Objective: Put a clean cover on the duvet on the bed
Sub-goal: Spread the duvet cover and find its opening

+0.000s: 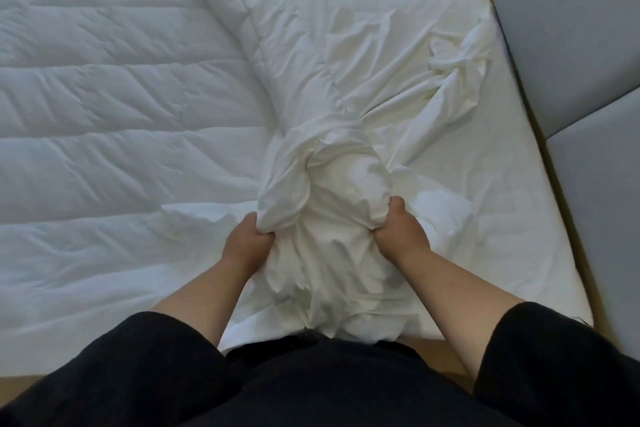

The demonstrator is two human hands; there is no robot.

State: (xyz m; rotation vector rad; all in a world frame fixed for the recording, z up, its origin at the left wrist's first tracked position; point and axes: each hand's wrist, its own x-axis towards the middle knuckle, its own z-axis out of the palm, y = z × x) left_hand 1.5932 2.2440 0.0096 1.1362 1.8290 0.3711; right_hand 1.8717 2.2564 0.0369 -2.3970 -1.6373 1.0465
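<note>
**Head view: cover only started onto the duvet**

I see both hands clenched on a bunched cover (332, 218) at the bed's near edge, left hand (244, 241) and right hand (398, 229) gripping either side. Most of the quilted duvet (114, 107) lies bare toward the bed's left edge. I judge nearly all the pulling-on remains.

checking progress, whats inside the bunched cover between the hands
A padded bulge fills the cover, gripped by the left hand and right hand. The quilted duvet runs into its far end; what lies inside is hidden by fabric.
</note>
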